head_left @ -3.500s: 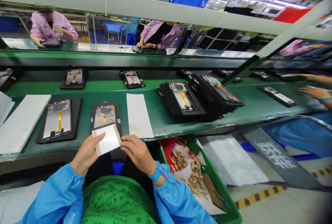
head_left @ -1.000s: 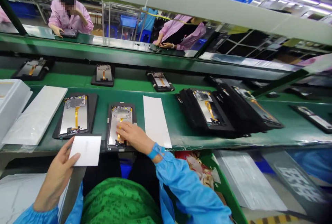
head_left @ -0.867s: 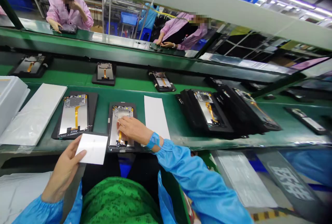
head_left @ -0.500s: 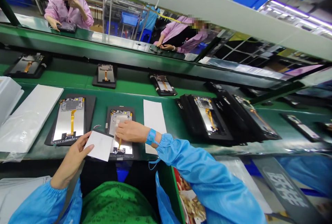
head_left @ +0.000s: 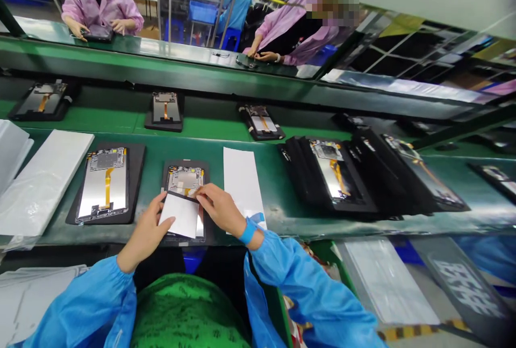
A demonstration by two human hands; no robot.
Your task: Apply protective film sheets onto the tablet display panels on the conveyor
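From my remote post I am viewing, through the head camera, a flat, white, rectangular slab with a dark strip along its far edge. The slab is lying over the lower half of an opened, silvery, tablet-like device, slightly askew to it; whether it is touching the metal or hovering just above, I cannot tell. My bare left hand is gripping the slab at its left side, the thumb pressing on the white face and the fingers reaching round the edge. My bare right hand is holding its thumb and forefinger close together at the far right corner, beside the dark strip; whether they are pinching anything, I cannot tell.

Handling: I am judging the slab light enough for one hand, stiff, since its face is showing no bend, and smooth, hence perhaps slippery. I am favouring the opposite side edges as the place of hold and sparing the middle of the face, which may be denting under a hard fingertip. The dark strip is looking like the more delicate end. The device, exposing circuitry and a flat orange ribbon cable, is also looking fragile; a safer hold is probably lying at the black, flat tray beneath it.
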